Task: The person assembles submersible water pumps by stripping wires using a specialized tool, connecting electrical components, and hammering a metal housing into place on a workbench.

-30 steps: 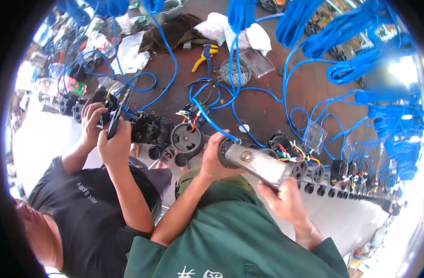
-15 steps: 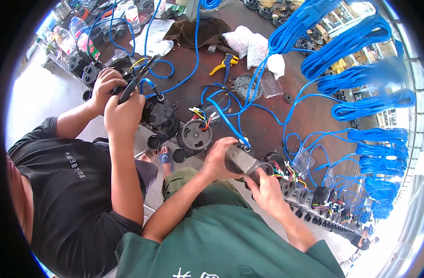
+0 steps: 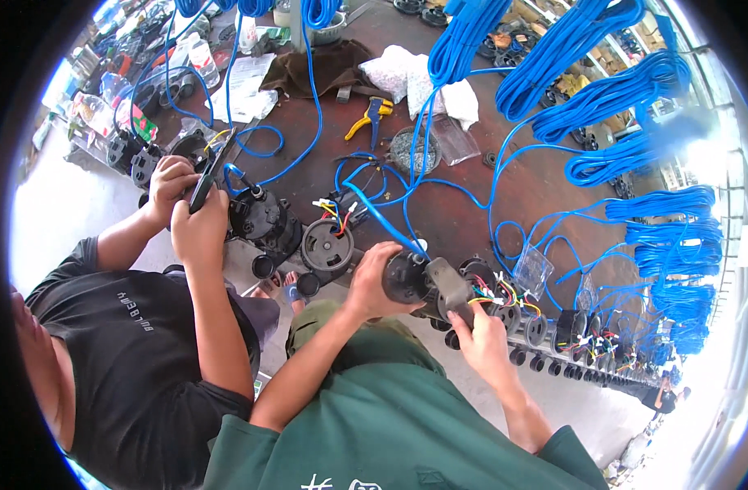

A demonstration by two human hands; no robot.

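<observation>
My left hand (image 3: pixel 374 283) is wrapped round a black round motor housing (image 3: pixel 403 278), with a blue cable (image 3: pixel 386 222) running into its far side. In my right hand (image 3: pixel 482 339) is a hammer (image 3: pixel 450 286) with a blocky grey head, gripped by its dark handle. The head is raised beside the housing's right side; whether the two touch I cannot tell. Left of my left hand stands a round grey housing (image 3: pixel 327 245) with coloured wires (image 3: pixel 335 212) and white connectors. Beyond the hammer lies another open housing (image 3: pixel 478 273) with loose wires.
At my left a co-worker's hands (image 3: pixel 196 200) hold a black tool (image 3: pixel 213 171) near a black housing (image 3: pixel 264 219). Yellow-and-blue pliers (image 3: pixel 368 121), a bowl of small metal parts (image 3: pixel 415 151) and white bags (image 3: pixel 407 75) lie on the table. Blue cable coils (image 3: pixel 586 94) hang at the right.
The hammer head has moved right, off the front of the motor housing, so more of the housing shows. My left hand keeps its hold. The whole view has shifted slightly.
</observation>
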